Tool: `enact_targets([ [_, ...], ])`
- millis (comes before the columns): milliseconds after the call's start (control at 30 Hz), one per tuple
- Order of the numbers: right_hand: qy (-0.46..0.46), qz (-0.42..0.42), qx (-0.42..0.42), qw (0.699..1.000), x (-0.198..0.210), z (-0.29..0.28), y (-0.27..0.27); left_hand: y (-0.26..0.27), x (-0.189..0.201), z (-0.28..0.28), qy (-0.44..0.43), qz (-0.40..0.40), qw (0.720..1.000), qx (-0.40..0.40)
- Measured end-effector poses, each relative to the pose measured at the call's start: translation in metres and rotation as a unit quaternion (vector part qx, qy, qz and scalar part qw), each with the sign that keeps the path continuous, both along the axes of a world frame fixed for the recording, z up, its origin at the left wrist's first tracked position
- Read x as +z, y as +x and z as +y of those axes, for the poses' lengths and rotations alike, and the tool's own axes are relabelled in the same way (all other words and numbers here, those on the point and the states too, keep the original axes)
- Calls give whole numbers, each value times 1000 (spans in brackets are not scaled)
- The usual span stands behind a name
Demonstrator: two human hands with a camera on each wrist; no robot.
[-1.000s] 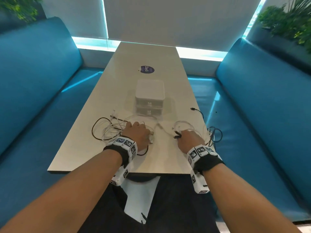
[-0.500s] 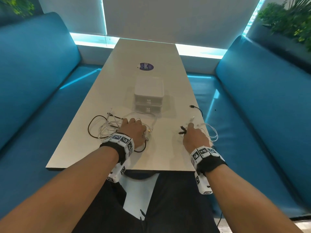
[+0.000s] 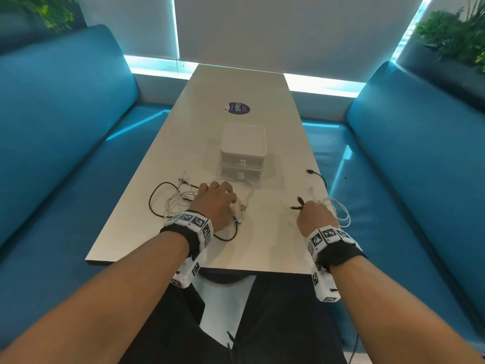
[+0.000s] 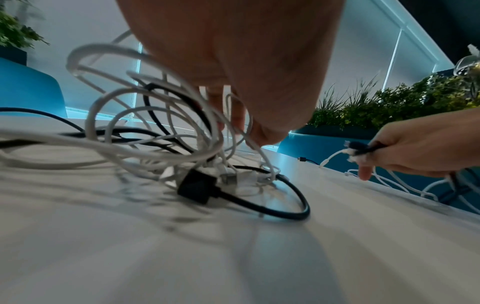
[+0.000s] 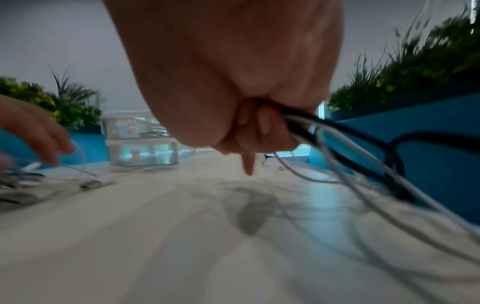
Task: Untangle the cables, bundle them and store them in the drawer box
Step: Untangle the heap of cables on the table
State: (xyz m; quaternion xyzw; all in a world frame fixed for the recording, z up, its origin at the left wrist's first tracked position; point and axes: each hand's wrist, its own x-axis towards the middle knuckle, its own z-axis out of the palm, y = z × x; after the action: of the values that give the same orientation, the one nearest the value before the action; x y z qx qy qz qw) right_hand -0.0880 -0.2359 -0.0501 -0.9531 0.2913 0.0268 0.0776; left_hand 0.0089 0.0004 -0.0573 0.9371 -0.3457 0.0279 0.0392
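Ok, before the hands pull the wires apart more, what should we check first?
1. Right hand grips its cables: ok.
2. Left hand pins the tangle: ok, fingers are in the loops.
3. The two cable groups fully separated: cannot tell.
4. Cables stay on the table: not ok, white loops hang over the right edge.
5. Drawer box open to take bundles: not ok, both drawers are closed.
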Motion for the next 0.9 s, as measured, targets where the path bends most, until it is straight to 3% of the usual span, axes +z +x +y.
enact_targets([
  [200,119,-33,4,992,-8,30,20,5,5,5,-79,-54,992,79],
  [300,149,-50,1,988,-10,32,23,16,3,17,-16,44,986,163],
  [400,176,-49,13,983,-10,31,23,23,1,26,-15,116,973,199],
  [567,217,-31,24,975,-15,32,28,54,21,32,-151,48,965,211],
  [700,229,-37,45,972,-17,38,30,79,29,43,-43,76,969,233],
  [833,229,-46,64,970,-10,44,41,76,3,56,71,89,962,248],
  [900,232,-39,73,969,-7,50,45,72,-9,57,111,55,962,242],
])
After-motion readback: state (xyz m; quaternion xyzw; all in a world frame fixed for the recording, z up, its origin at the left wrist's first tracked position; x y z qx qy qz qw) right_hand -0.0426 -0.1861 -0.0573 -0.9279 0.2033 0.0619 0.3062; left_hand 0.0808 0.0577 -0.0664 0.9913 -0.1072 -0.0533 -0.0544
